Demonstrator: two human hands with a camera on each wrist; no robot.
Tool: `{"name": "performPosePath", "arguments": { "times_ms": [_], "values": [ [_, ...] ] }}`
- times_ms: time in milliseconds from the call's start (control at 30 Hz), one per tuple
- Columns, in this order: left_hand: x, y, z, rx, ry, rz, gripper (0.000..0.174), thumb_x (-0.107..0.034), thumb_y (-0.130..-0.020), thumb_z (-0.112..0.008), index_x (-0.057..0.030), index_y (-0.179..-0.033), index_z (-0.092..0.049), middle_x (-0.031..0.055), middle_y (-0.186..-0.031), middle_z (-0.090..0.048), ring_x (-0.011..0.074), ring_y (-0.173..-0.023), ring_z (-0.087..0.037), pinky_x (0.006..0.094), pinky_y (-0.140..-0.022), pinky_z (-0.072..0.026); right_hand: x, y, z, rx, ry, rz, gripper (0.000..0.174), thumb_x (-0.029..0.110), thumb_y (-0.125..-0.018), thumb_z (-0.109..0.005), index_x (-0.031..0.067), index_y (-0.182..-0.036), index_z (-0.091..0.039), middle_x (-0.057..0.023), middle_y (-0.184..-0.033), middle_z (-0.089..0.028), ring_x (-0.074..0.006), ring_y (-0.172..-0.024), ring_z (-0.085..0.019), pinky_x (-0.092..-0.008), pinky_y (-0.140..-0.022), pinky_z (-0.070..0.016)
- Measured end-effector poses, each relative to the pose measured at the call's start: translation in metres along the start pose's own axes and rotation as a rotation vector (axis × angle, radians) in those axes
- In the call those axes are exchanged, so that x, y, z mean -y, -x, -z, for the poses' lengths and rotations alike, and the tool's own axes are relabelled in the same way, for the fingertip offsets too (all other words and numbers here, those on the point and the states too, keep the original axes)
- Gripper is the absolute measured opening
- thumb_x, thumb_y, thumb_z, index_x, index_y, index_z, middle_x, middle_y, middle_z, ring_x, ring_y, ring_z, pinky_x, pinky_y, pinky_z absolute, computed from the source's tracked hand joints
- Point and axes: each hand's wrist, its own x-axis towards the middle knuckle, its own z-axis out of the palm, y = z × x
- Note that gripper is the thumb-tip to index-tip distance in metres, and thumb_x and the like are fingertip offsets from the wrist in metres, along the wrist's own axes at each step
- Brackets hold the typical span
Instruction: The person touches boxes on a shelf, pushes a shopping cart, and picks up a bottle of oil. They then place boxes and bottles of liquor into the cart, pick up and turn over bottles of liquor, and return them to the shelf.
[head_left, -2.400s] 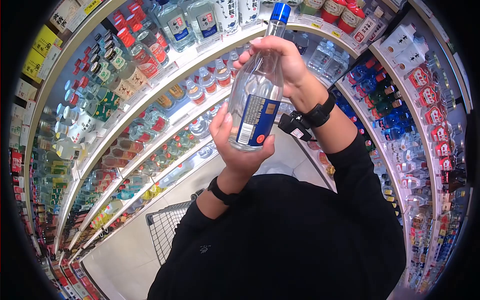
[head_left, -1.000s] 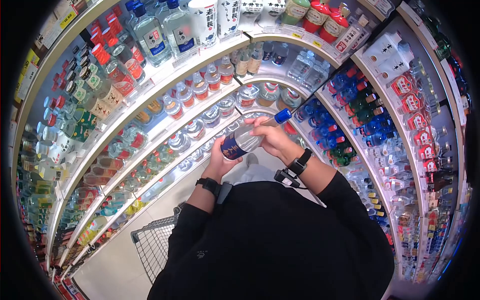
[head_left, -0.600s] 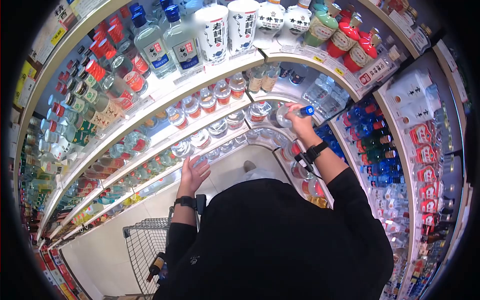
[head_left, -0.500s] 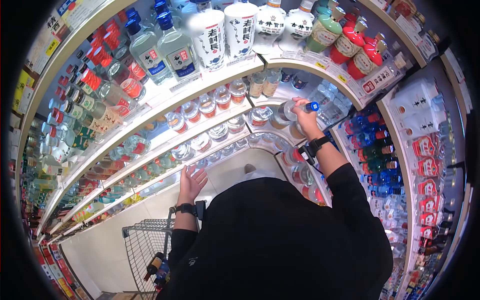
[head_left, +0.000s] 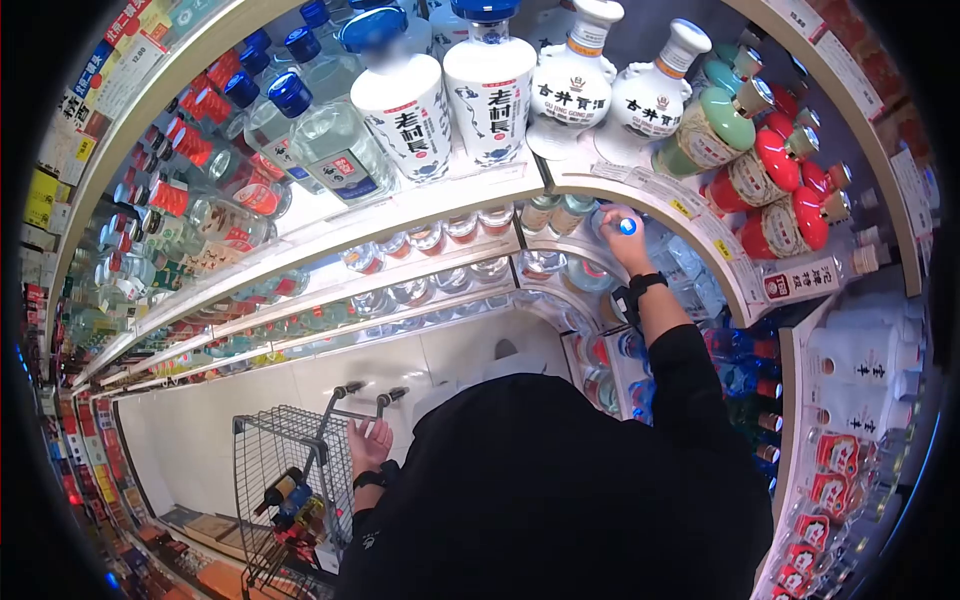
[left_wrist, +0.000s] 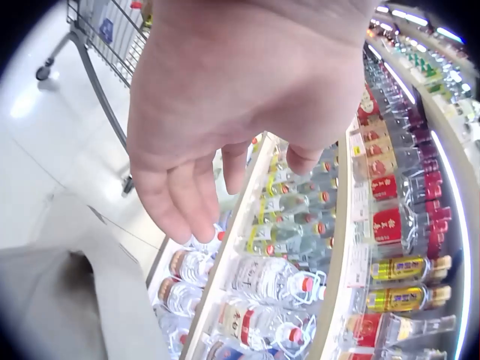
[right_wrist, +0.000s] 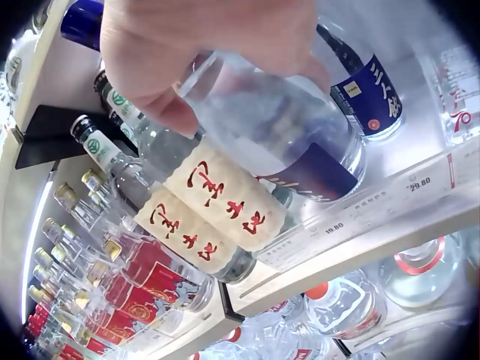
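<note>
My right hand (head_left: 632, 254) grips a clear glass liquor bottle by its neck, just below the blue cap (head_left: 627, 228). In the right wrist view the bottle (right_wrist: 262, 112) leans, its dark blue label (right_wrist: 319, 174) low at the front edge of the shelf. Beside it stand clear bottles with cream labels (right_wrist: 225, 196) and red writing. A matching blue-labelled bottle (right_wrist: 369, 97) is on its other side. My left hand (head_left: 371, 445) holds nothing, palm up near the shopping cart; its fingers hang loosely bent in the left wrist view.
The wire shopping cart (head_left: 337, 455) stands at the left with several bottles (head_left: 290, 495) inside. White ceramic bottles (head_left: 490, 95) crowd the shelf above the right hand. Price tags line the shelf edge (right_wrist: 360, 225). Large jugs (right_wrist: 345, 304) fill the shelf below.
Both hands held the bottle at first. The left hand has let go and dropped back toward the cart. My right hand has carried the bottle forward to the middle shelf.
</note>
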Motion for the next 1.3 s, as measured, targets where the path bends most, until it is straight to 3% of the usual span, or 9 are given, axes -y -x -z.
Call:
{"name": "performPosePath", "arguments": {
  "times_ms": [200,367,500,567,667,833,900,1200,1300],
  "values": [
    [0.024,0.032,0.022,-0.209,0.069,0.011,0.051,-0.053,-0.084,-0.054,-0.0122,-0.113,-0.045,0.0116,-0.109,-0.051,0.0249,-0.099,-0.053,0.0416,-0.084,-0.0455,-0.027,-0.008,-0.003,0.063,-0.106,-0.188,0.015,-0.002,-0.066,-0.065,0.0056,-0.076,-0.057,-0.0043,-0.087,-0.062,-0.0175,-0.085,-0.057,-0.0315,-0.081,-0.0444],
    [0.045,0.038,0.023,-0.273,0.107,0.062,0.048,-0.051,-0.085,-0.054,-0.0123,-0.112,-0.045,0.0109,-0.108,-0.051,0.0250,-0.097,-0.053,0.0415,-0.083,-0.0450,-0.052,-0.020,0.000,0.023,-0.087,-0.422,0.033,0.005,-0.066,-0.068,0.0019,-0.098,-0.061,-0.0081,-0.104,-0.064,-0.0206,-0.096,-0.057,-0.0316,-0.085,-0.0433],
    [0.054,0.034,0.020,-0.257,0.120,0.039,0.048,-0.050,-0.086,-0.053,-0.0118,-0.113,-0.045,0.0114,-0.109,-0.050,0.0250,-0.097,-0.053,0.0415,-0.083,-0.0446,-0.072,-0.027,0.010,0.085,0.122,-0.375,0.035,0.019,-0.072,-0.066,0.0009,-0.102,-0.062,-0.0096,-0.102,-0.064,-0.0238,-0.096,-0.057,-0.0343,-0.085,-0.0432],
    [0.056,0.029,0.020,-0.208,0.111,0.023,0.048,-0.049,-0.087,-0.051,-0.0113,-0.115,-0.044,0.0121,-0.111,-0.049,0.0256,-0.097,-0.052,0.0413,-0.083,-0.0447,-0.139,-0.033,0.012,0.127,-0.257,-0.256,0.038,0.030,-0.077,-0.062,0.0008,-0.101,-0.063,-0.0115,-0.101,-0.065,-0.0253,-0.098,-0.057,-0.0353,-0.087,-0.0420],
    [0.059,0.024,0.016,-0.190,0.069,-0.012,0.050,-0.049,-0.088,-0.051,-0.0110,-0.119,-0.042,0.0127,-0.113,-0.048,0.0259,-0.099,-0.051,0.0411,-0.084,-0.0445,-0.074,-0.044,0.015,0.293,0.421,-0.248,0.039,0.032,-0.078,-0.060,0.0010,-0.101,-0.063,-0.0123,-0.100,-0.065,-0.0245,-0.098,-0.057,-0.0347,-0.088,-0.0413],
    [0.068,0.031,0.016,-0.181,0.091,-0.056,0.058,-0.049,-0.088,-0.051,-0.0088,-0.127,-0.038,0.0143,-0.119,-0.046,0.0273,-0.107,-0.049,0.0423,-0.088,-0.0427,-0.069,-0.034,0.008,0.013,-0.085,-0.434,0.051,0.010,-0.072,-0.074,-0.0020,-0.117,-0.054,-0.0115,-0.112,-0.057,-0.0226,-0.098,-0.056,-0.0334,-0.089,-0.0429],
    [0.074,0.040,0.019,-0.185,0.086,-0.071,0.060,-0.048,-0.089,-0.050,-0.0076,-0.131,-0.036,0.0151,-0.122,-0.046,0.0287,-0.108,-0.049,0.0424,-0.090,-0.0424,-0.047,-0.029,0.005,-0.035,-0.122,-0.274,0.054,0.001,-0.068,-0.071,-0.0019,-0.118,-0.052,-0.0113,-0.114,-0.056,-0.0213,-0.101,-0.055,-0.0325,-0.091,-0.0413],
    [0.118,0.066,0.068,-0.296,0.234,-0.067,0.061,-0.046,-0.090,-0.049,-0.0047,-0.132,-0.036,0.0159,-0.121,-0.047,0.0284,-0.107,-0.050,0.0412,-0.088,-0.0435,-0.047,-0.015,0.001,-0.147,0.150,-0.216,0.056,0.017,-0.074,-0.077,-0.0106,-0.114,-0.049,-0.0155,-0.109,-0.055,-0.0233,-0.098,-0.053,-0.0346,-0.090,-0.0413],
    [0.131,0.072,0.100,-0.323,0.325,-0.056,0.054,-0.046,-0.088,-0.052,-0.0075,-0.124,-0.041,0.0120,-0.109,-0.049,0.0268,-0.100,-0.052,0.0410,-0.085,-0.0444,-0.041,-0.002,-0.002,-0.210,0.319,-0.169,0.074,0.028,-0.074,-0.078,-0.0110,-0.126,-0.041,-0.0238,-0.124,-0.049,-0.0308,-0.114,-0.048,-0.0378,-0.098,-0.0378]
  ]
}}
